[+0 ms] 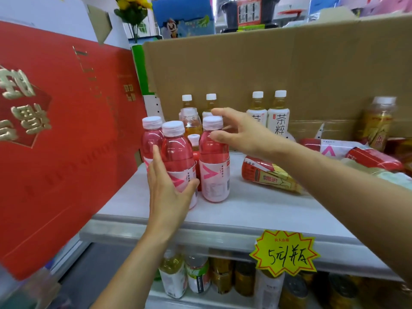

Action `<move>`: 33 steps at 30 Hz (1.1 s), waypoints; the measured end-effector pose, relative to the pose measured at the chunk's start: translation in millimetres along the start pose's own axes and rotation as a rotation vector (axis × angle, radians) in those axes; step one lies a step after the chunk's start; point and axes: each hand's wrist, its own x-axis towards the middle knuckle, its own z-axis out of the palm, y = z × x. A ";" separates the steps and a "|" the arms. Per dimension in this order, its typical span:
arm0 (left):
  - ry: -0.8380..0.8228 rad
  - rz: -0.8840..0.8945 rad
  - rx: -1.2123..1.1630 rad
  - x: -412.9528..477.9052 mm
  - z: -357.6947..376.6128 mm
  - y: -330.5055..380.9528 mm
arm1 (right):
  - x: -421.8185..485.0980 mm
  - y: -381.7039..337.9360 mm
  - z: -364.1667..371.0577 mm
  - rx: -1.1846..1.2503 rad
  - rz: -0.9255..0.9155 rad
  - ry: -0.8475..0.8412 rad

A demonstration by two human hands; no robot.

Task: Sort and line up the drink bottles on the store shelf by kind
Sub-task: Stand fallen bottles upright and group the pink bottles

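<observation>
Our left grip (169, 192) clasps the front pink plastic bottle (176, 150); our right grip (243, 134) hovers open, empty. It could topple the second pink bottle (215, 170) at 3 o'clock.

One wide-angle view, worn on the person's head, looks forward and down onto the pale grey flat store shelf (256, 208) from close by, within arm's reach. The brown cardboard wall (245, 70) behind it fills the upper frame.

Bare forearms (334, 175), left hand (169, 188), right hand (243, 132)
</observation>
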 end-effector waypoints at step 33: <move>-0.099 -0.084 0.242 27.9 157.3 100.1 | -30.9 155.4 -168.3 -0.459 0.122 -0.349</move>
